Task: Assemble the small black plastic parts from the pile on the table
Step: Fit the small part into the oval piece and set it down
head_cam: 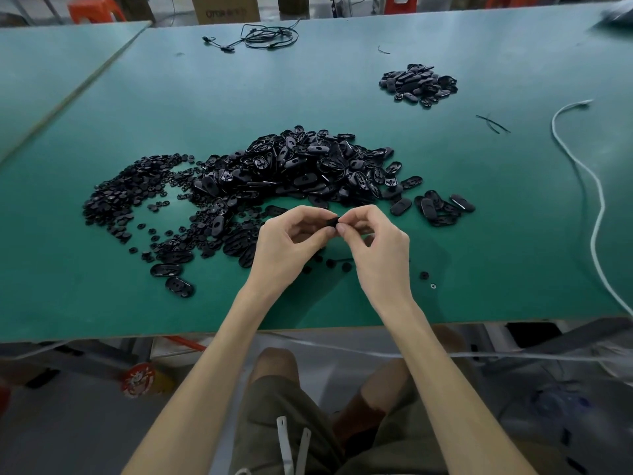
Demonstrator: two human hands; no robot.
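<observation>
Olive-green shorts (274,416) with a white drawstring (284,440) fill the nearest part of the view, the person seated at the edge of the green table (102,303). Two bare forearms reach out over it. The left hand (291,234) and the right hand (376,241) meet just above the surface, fingers curled, both pinching a small black part (333,221) between thumb and fingertips. Most of it is hidden by the fingers, so I cannot tell its shape.

Under the hands lie a few loose round pieces (330,263), and off to the right a tiny pale washer (433,286) sits on its own. Just beyond the hands spreads the big pile (301,169) of black oval shells, heaped in the middle and thinning toward the near edge. Touching its left side is a flatter heap of round buttons (120,197) (much smaller than the ovals).

A white cord (596,207) snakes along the right side of the table, with a couple of black ties (493,124) near it. Farther back, well apart from the big pile, sits a smaller pile (418,84) of oval pieces. At the far edge lies a tangled black cable (267,37). Behind the table stand a cardboard box (226,8) and an orange stool (92,8).
</observation>
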